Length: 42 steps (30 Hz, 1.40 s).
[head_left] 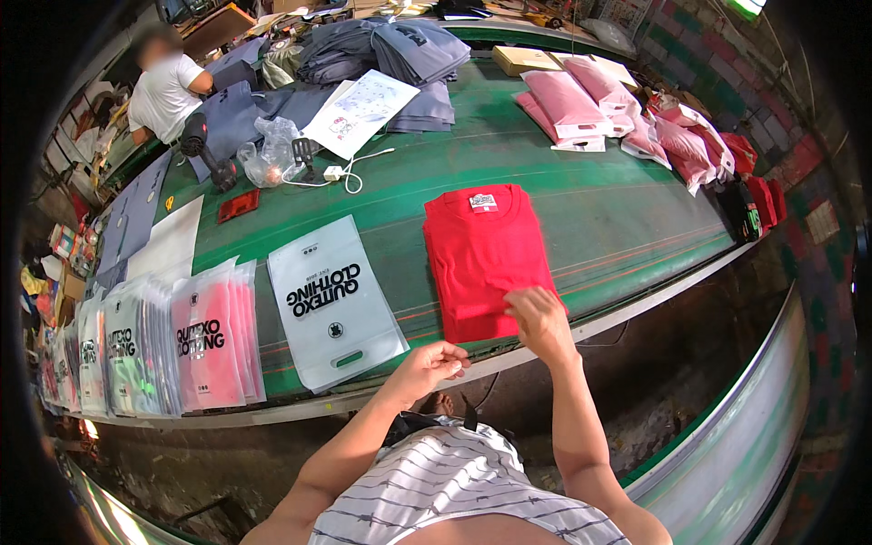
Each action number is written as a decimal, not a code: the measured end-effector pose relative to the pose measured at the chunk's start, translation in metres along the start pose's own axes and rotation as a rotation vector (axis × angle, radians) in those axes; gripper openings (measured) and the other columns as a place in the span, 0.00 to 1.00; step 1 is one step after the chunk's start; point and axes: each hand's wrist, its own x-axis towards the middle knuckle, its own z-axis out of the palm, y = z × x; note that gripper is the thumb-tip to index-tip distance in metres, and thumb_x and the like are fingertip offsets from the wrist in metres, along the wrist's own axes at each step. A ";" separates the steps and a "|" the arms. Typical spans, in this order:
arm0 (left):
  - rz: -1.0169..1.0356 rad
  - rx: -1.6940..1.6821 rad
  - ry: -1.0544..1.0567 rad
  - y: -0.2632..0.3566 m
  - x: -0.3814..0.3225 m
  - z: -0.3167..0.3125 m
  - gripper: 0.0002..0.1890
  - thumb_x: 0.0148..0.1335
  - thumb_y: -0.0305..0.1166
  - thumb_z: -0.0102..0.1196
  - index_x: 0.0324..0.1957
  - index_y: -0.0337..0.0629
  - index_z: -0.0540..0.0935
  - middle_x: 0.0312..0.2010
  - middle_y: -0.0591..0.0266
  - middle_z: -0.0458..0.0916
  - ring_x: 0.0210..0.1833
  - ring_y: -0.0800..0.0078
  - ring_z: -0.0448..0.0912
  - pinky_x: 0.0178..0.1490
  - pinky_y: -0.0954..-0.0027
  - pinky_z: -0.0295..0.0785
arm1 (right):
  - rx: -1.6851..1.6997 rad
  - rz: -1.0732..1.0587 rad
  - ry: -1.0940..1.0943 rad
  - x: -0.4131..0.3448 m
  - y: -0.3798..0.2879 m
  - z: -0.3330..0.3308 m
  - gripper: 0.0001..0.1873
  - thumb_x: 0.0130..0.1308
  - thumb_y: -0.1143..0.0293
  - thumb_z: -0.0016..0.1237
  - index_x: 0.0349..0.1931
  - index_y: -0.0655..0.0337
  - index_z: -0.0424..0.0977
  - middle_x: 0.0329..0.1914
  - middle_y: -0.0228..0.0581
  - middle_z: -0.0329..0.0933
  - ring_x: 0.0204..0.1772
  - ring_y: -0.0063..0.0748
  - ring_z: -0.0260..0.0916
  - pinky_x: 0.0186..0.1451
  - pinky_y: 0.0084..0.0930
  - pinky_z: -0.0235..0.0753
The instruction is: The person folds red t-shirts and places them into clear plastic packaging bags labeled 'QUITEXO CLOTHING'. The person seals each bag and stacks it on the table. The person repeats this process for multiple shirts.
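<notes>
A folded red T-shirt (487,252), its neck label facing up, lies on the green table before me, with more red cloth layers under it. My right hand (541,320) is at the shirt's lower right edge, fingers curled over the cloth; whether they pinch it is unclear. Just off the shirt's lower left corner is my left hand (432,368), fingers bent and nothing clearly visible in them. Left of the shirt, printed translucent plastic bags (334,300) with a cut-out handle lie flat. Bagged garments in pink (208,340) and white bags (126,347) stand in overlapping rows farther left.
Pink bagged garments (565,102) lie at the back right, near a cardboard box (521,60). Grey cloth stacks (415,51), a printed sheet (361,112), a white cable with plug (334,174) and a black heat gun or dryer-like tool (208,153) are farther back. A person in white (167,92) is at back left.
</notes>
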 end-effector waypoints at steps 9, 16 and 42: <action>0.445 -1.047 -0.209 -0.012 0.120 -0.015 0.25 0.74 0.45 0.50 0.66 0.41 0.73 0.64 0.51 0.76 0.68 0.60 0.73 0.73 0.52 0.68 | -0.077 -0.129 -0.056 0.092 -0.102 -0.047 0.10 0.53 0.77 0.57 0.37 0.60 0.76 0.32 0.41 0.75 0.38 0.46 0.78 0.37 0.40 0.80; 0.253 -1.123 -0.185 -0.041 0.020 -0.020 0.27 0.74 0.50 0.48 0.66 0.42 0.74 0.64 0.52 0.77 0.69 0.59 0.73 0.73 0.50 0.67 | 0.471 -0.256 -0.386 0.071 -0.150 0.008 0.15 0.65 0.63 0.61 0.42 0.66 0.77 0.39 0.49 0.80 0.48 0.52 0.80 0.46 0.43 0.81; -0.012 -0.570 0.496 -0.091 -0.178 -0.277 0.21 0.75 0.44 0.54 0.61 0.39 0.77 0.55 0.57 0.83 0.59 0.65 0.81 0.64 0.58 0.74 | 0.984 0.875 -0.213 0.008 -0.183 0.267 0.34 0.70 0.72 0.60 0.73 0.62 0.62 0.54 0.48 0.80 0.52 0.33 0.77 0.56 0.32 0.79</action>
